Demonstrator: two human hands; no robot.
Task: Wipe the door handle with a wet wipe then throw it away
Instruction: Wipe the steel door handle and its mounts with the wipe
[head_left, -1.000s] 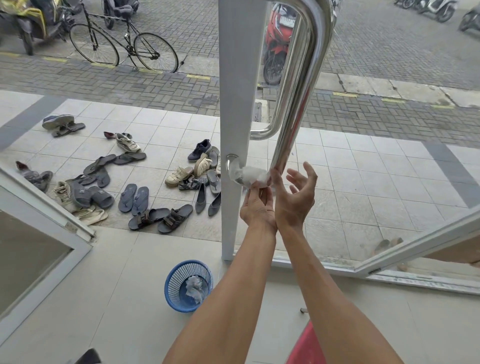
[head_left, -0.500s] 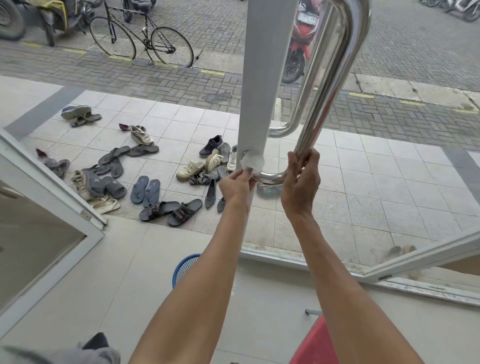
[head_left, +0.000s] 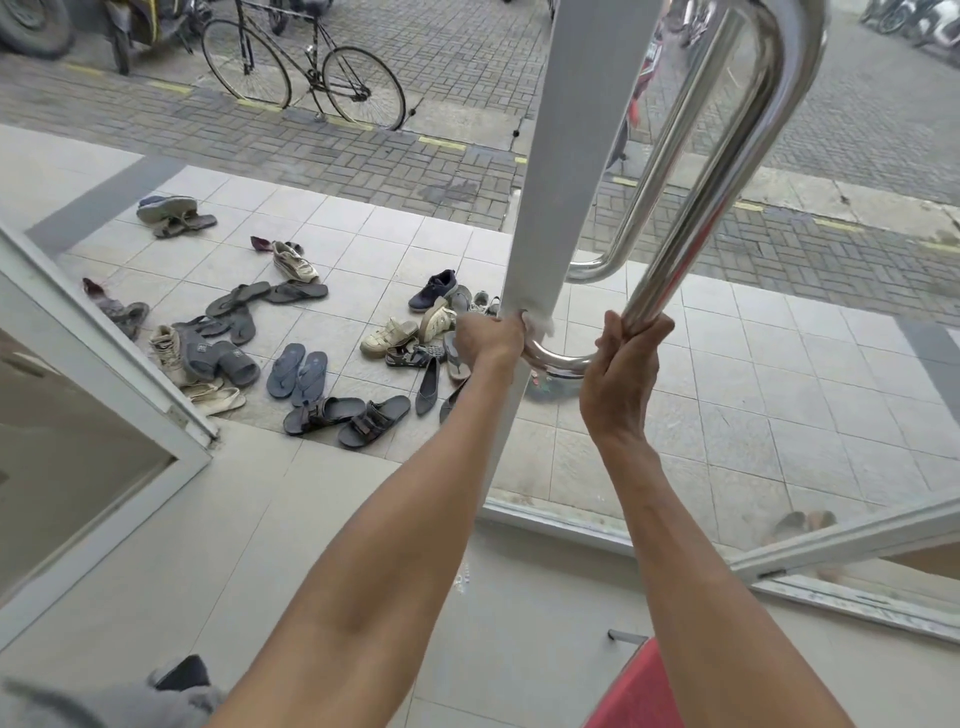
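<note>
A long polished steel door handle (head_left: 727, 171) runs down the glass door beside its white frame (head_left: 563, 156). My left hand (head_left: 488, 340) presses a white wet wipe (head_left: 540, 323) against the handle's bottom bend, where it joins the frame. Only a small corner of the wipe shows past my fingers. My right hand (head_left: 623, 364) is wrapped around the lower part of the handle's straight bar, just right of the bend.
Several sandals and shoes (head_left: 311, 364) lie scattered on the tiled porch outside. A bicycle (head_left: 304, 67) stands on the brick pavement. Another white door frame (head_left: 104, 353) angles in at left. A red object (head_left: 644, 691) sits low by my right arm.
My right hand went from open beside the handle to gripping its bar. My left hand slid the wipe left along the bottom bend to the frame. The blue bin left the view.
</note>
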